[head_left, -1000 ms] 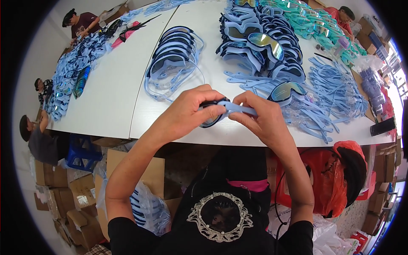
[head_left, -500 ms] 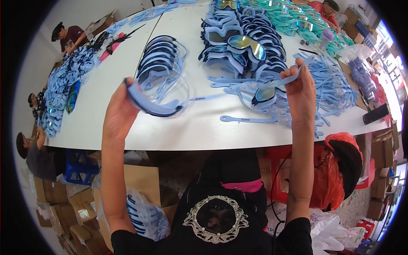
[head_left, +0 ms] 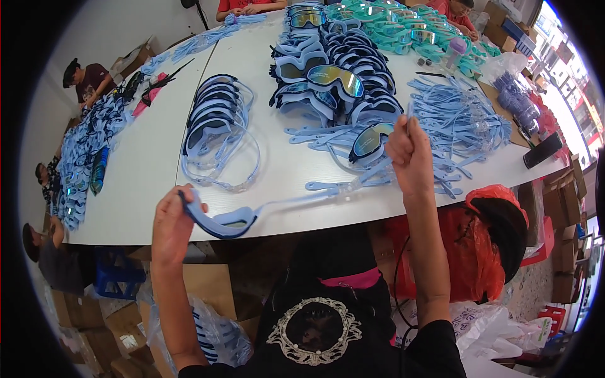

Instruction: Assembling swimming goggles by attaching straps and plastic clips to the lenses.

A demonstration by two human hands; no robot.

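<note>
My left hand [head_left: 171, 228] is closed on one end of a pair of light blue swim goggles [head_left: 228, 227], held by the table's near edge. A light blue strap [head_left: 296, 200] runs from the goggles' other end, with a clear buckle along it, toward my right hand [head_left: 413, 157]. My right hand is raised and its fingers are pinched on the strap; a short piece sticks up above them. Just left of that hand, goggles with a mirrored lens [head_left: 370, 142] lie on a pile of loose blue straps [head_left: 457, 120].
A row of stacked blue goggles [head_left: 214, 120] stands on the white table [head_left: 157, 157]. More blue goggles [head_left: 315, 66] and green goggles [head_left: 394, 28] fill the far middle. A black cylinder [head_left: 543, 150] stands at the right. Other people work around the table.
My left hand has lowered the goggles toward the table's near edge. My right hand has moved down and left, with the strap still in its fingers. The view has shifted slightly.
</note>
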